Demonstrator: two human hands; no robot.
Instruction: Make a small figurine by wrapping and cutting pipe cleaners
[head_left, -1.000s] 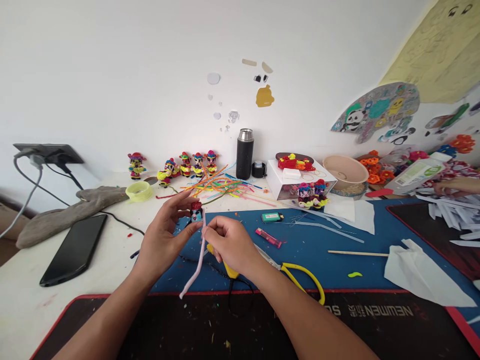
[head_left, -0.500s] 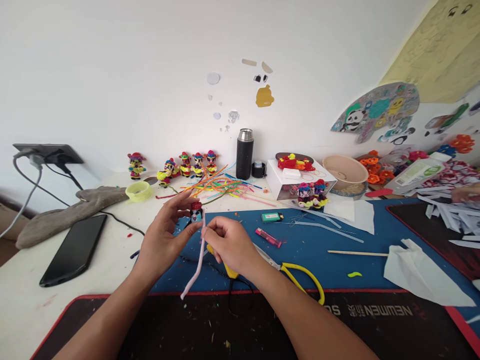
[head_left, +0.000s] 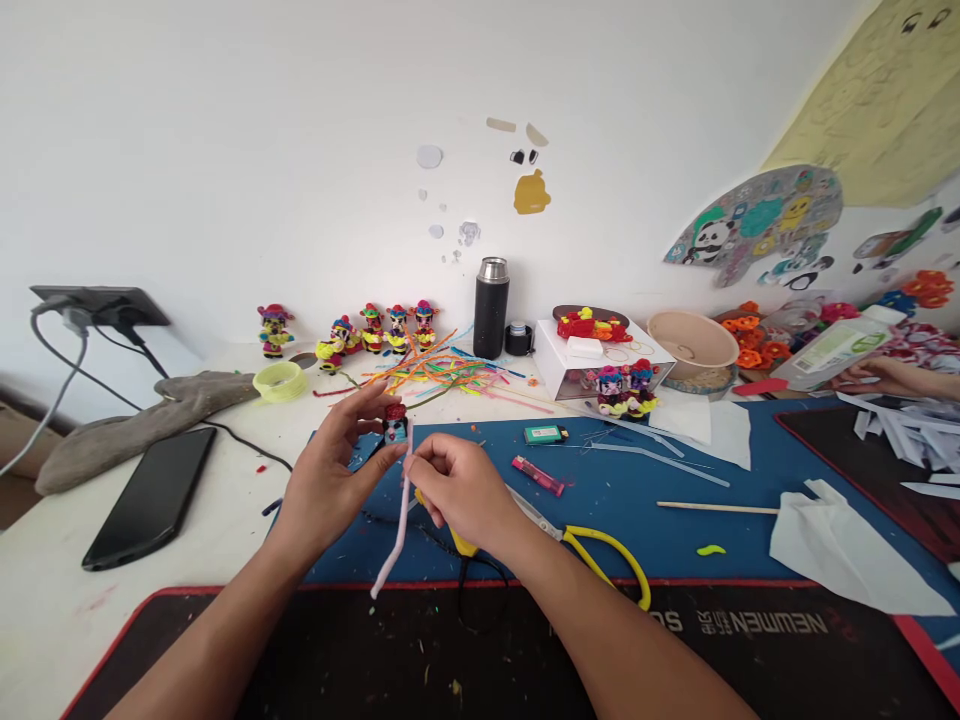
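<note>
Between the thumb and fingers of my left hand (head_left: 330, 470) is a small figure (head_left: 395, 428) with a red top and a light blue and black body. My right hand (head_left: 454, 485) pinches a pale pink fuzzy strip (head_left: 400, 530) against the figure's right side; the strip's lower part hangs down, bent near its end. Under my right hand lie yellow-handled scissors (head_left: 611, 545) and a yellow tool (head_left: 463, 543), both partly hidden.
Finished figures (head_left: 397, 328), colored strips (head_left: 457, 375) and a black bottle (head_left: 490, 310) stand behind. Lighters (head_left: 545, 435), a stick (head_left: 716, 508) and white cloth (head_left: 821, 550) lie right. A phone (head_left: 150, 495) is left. Another person's hand (head_left: 881, 378) is far right.
The hanging end of the pink strip has shifted slightly right. At the far right, the other person's hand has moved left, near the white bottle. My hands keep their hold.
</note>
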